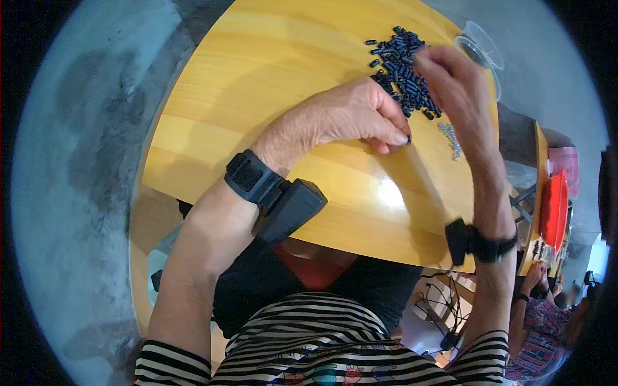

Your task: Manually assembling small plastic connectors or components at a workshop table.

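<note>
We are sitting at a yellow wooden table (270, 77). Our left hand (351, 116) rests on the wood with its fingers pinched together on one tiny black piece (409, 138) — it sits right at the fingertips, touching the table. Our right hand (454, 83) is lifted over the near edge of a big pile of black pieces (402, 61). Its fingers are curled close, but we cannot tell if they hold anything.

The pile lies at the far side of the table, and it looks large, so we think most of the work is left. Just beside the pile, nearer to us, lies a small bunch of shiny silver bits (449, 138). At the far edge, past the right hand, stands a clear plastic cup (479, 48). We cannot see anything inside it from here, so we cannot tell how many pieces are done.

Both wrists wear black bands (254, 177). On the right, another person sits by a red tray (555, 206).
</note>
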Action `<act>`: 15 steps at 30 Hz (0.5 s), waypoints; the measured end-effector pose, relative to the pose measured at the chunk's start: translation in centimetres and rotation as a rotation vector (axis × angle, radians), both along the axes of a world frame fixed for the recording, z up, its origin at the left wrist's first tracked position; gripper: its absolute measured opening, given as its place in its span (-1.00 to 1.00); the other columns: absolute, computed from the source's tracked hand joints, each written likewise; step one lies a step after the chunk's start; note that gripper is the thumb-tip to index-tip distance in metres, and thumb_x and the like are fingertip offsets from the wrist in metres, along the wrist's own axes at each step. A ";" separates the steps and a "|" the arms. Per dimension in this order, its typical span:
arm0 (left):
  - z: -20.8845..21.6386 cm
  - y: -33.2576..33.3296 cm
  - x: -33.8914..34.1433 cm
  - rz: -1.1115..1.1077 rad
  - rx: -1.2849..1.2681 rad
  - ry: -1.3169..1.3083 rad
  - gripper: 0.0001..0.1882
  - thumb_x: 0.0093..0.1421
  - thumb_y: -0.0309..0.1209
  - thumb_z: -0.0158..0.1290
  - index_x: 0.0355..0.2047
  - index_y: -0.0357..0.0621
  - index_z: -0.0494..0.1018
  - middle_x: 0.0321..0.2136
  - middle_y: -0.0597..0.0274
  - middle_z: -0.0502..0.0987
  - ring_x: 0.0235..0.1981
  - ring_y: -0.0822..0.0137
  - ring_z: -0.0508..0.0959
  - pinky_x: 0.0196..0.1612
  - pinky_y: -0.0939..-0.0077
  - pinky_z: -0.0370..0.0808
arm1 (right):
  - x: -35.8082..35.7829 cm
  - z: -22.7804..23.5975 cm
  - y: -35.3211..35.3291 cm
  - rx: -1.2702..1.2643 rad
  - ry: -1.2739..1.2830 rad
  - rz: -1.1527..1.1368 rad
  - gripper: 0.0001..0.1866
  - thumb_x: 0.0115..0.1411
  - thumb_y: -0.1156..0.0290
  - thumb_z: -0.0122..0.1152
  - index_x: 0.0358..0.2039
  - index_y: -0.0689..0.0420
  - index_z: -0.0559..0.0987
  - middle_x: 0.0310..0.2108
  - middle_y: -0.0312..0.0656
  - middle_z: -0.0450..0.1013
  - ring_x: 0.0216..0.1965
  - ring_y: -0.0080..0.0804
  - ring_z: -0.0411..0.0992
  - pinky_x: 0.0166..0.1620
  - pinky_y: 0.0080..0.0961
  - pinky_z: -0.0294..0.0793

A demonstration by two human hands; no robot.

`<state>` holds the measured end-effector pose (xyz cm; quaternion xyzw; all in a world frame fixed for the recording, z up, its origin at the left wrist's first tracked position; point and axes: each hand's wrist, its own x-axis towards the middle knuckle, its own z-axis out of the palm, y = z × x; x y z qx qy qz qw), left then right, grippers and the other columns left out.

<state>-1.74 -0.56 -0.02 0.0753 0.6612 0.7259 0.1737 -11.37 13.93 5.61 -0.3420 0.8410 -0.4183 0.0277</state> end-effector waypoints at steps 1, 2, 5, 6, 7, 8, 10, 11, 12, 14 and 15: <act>0.2 0.1 -0.1 -0.004 0.004 0.008 -0.73 0.04 -0.38 0.13 -0.30 -0.34 0.52 -0.48 0.18 0.58 -0.50 0.48 0.54 -0.40 0.67 0.48 | 1.7 1.4 1.9 0.044 -0.235 -0.029 -0.80 0.10 0.31 0.15 -0.45 0.19 0.52 -0.66 -0.36 0.36 -0.67 -0.67 0.24 -0.62 -0.68 0.19; 0.2 0.2 -0.3 0.072 0.047 0.001 -0.72 0.05 -0.37 0.12 -0.27 -0.32 0.51 -0.46 0.17 0.58 -0.48 0.46 0.55 -0.40 0.67 0.48 | 3.0 1.0 3.6 0.025 -0.334 -0.058 -0.81 0.12 0.31 0.13 -0.45 0.19 0.51 -0.66 -0.39 0.34 -0.68 -0.71 0.20 -0.64 -0.72 0.13; 0.0 -0.4 -0.7 0.186 0.138 0.008 -0.71 0.10 -0.34 0.09 -0.22 -0.28 0.49 -0.41 0.16 0.58 -0.44 0.45 0.57 -0.42 0.70 0.48 | 6.4 -1.0 7.7 0.010 -0.604 -0.066 -0.85 0.18 0.39 0.04 -0.40 0.21 0.47 -0.55 -0.33 0.37 -0.68 -0.74 0.17 -0.65 -0.79 0.09; 0.0 -0.6 -0.8 0.268 0.189 0.021 -0.72 0.11 -0.34 0.09 -0.22 -0.26 0.49 -0.41 0.16 0.58 -0.44 0.47 0.57 -0.43 0.72 0.48 | 7.4 -1.9 8.4 -0.055 -0.632 -0.073 -0.89 0.16 0.43 0.07 -0.42 0.21 0.48 -0.59 -0.38 0.35 -0.69 -0.75 0.17 -0.65 -0.78 0.10; 0.1 -0.9 -0.7 0.348 0.238 0.036 -0.73 0.12 -0.34 0.09 -0.22 -0.25 0.50 -0.41 0.17 0.58 -0.44 0.49 0.57 -0.44 0.73 0.47 | 8.3 -2.6 8.7 -0.124 -0.658 -0.080 -0.92 0.14 0.47 0.10 -0.43 0.20 0.48 -0.63 -0.43 0.33 -0.69 -0.76 0.16 -0.64 -0.78 0.11; 0.2 -1.1 -0.6 0.382 0.267 0.044 -0.75 0.13 -0.34 0.08 -0.23 -0.22 0.50 -0.41 0.20 0.58 -0.45 0.52 0.56 -0.46 0.76 0.45 | 8.6 -3.1 8.9 -0.141 -0.670 -0.068 -0.95 0.12 0.52 0.11 -0.41 0.23 0.48 -0.61 -0.41 0.35 -0.66 -0.74 0.21 -0.61 -0.76 0.18; -0.2 -1.3 -0.8 0.402 0.274 0.045 -0.75 0.13 -0.34 0.08 -0.23 -0.22 0.50 -0.42 0.21 0.58 -0.46 0.53 0.56 -0.47 0.76 0.45 | 8.9 -3.5 8.1 -0.117 -0.521 -0.095 -0.94 0.12 0.52 0.11 -0.40 0.23 0.48 -0.60 -0.39 0.37 -0.63 -0.72 0.24 -0.57 -0.73 0.23; -0.5 -1.4 -0.8 0.424 0.291 0.044 -0.76 0.13 -0.34 0.09 -0.23 -0.22 0.50 -0.43 0.22 0.57 -0.47 0.54 0.55 -0.47 0.76 0.44 | 8.9 -3.8 7.7 -0.080 -0.373 -0.124 -0.94 0.12 0.52 0.12 -0.39 0.23 0.47 -0.60 -0.37 0.38 -0.61 -0.70 0.27 -0.54 -0.70 0.28; -0.4 -1.4 -0.8 0.422 0.284 0.050 -0.76 0.13 -0.34 0.09 -0.23 -0.22 0.50 -0.43 0.22 0.57 -0.47 0.54 0.55 -0.47 0.76 0.44 | 8.4 -4.0 7.5 -0.043 -0.207 -0.124 -0.93 0.06 0.55 0.14 -0.41 0.23 0.48 -0.58 -0.23 0.43 -0.55 -0.50 0.38 -0.47 -0.57 0.37; -0.4 -1.3 -0.8 0.473 0.283 0.065 -0.77 0.13 -0.35 0.09 -0.24 -0.21 0.50 -0.44 0.24 0.57 -0.48 0.55 0.54 -0.48 0.77 0.43 | 7.5 -4.1 7.3 -0.008 -0.018 -0.053 -0.93 0.02 0.57 0.15 -0.42 0.23 0.48 -0.56 -0.16 0.43 -0.52 -0.38 0.41 -0.43 -0.52 0.38; -0.3 -1.3 -0.7 0.475 0.278 0.067 -0.77 0.13 -0.35 0.09 -0.24 -0.21 0.50 -0.44 0.24 0.57 -0.48 0.55 0.54 -0.48 0.77 0.43 | 7.2 -4.2 7.2 0.034 0.163 0.019 -0.92 -0.02 0.58 0.15 -0.44 0.23 0.49 -0.54 -0.08 0.44 -0.49 -0.26 0.43 -0.40 -0.47 0.40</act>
